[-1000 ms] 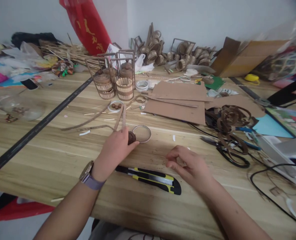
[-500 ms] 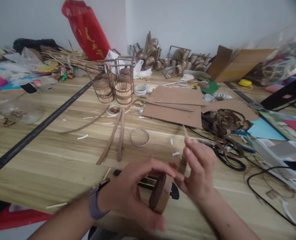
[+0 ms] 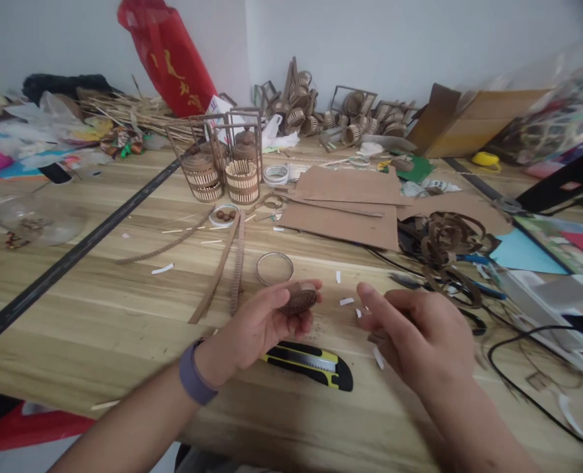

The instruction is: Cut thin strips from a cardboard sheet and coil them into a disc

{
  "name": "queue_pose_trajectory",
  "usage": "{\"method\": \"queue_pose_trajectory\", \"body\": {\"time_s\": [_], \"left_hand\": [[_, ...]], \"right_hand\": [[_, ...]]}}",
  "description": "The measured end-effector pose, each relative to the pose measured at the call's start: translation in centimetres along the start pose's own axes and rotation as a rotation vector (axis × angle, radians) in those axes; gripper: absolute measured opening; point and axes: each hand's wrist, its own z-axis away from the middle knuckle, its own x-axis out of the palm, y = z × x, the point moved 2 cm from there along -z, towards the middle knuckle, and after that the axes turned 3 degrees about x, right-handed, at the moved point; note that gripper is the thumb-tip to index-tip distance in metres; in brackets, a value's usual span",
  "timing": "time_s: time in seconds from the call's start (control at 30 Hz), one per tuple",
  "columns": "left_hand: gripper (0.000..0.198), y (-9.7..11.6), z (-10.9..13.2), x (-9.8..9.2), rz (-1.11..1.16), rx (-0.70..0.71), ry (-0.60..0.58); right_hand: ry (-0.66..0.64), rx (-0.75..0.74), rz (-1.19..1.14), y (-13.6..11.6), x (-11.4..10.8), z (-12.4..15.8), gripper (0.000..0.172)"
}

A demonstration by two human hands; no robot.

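In my left hand (image 3: 266, 325) I hold a small round brown lid-like disc (image 3: 300, 301), its coiled, textured face tilted toward me and its smooth rim away. Thumb and fingers wrap its edge. My right hand (image 3: 419, 328) is apart from it to the right, low over the table, fingers curled and thumb stretched forward. A brownish edge shows under those fingers, but what it is stays hidden. Below the disc lies a yellow and black utility knife (image 3: 315, 364). A thin metal-coloured ring (image 3: 275, 268) lies just beyond my left hand.
Brown paper strips (image 3: 217, 269) lie left of the ring. Small lidded buckets (image 3: 203, 174) with frames stand behind. Flat cardboard (image 3: 340, 223) is at centre, coiled brown strips (image 3: 451, 236) and a black cable (image 3: 493, 355) at right. White scraps (image 3: 346, 301) are scattered near my right hand.
My left hand has moved up and away from me, turning the disc to a flatter tilt and uncovering the knife. My right hand has moved right; the strip it held upright no longer shows.
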Motion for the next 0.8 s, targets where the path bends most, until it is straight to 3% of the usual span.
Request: {"method": "queue_pose_trajectory", "body": {"time_s": [0.1, 0.23, 0.5, 0.8], "left_hand": [[0.036, -0.4, -0.3, -0.2, -0.004, -0.058, 0.011], [0.037, -0.6, -0.3, -0.1, -0.035, -0.074, 0.016], [0.029, -1.2, -0.1, 0.1, -0.114, -0.131, 0.040], [0.022, -1.4, 0.0, 0.6, -0.233, -0.161, 0.071]], "right_hand": [[0.058, -0.098, 0.192, -0.2, -0.5, -1.2, 0.043], [-0.037, -0.126, 0.314, -0.9, -0.2, -1.9, 0.035], [-0.109, -0.097, -0.173, -2.9, 1.1, -1.2, 0.011], [-0.179, 0.010, -0.363, -3.4, 1.2, -1.0, 0.013]]}}
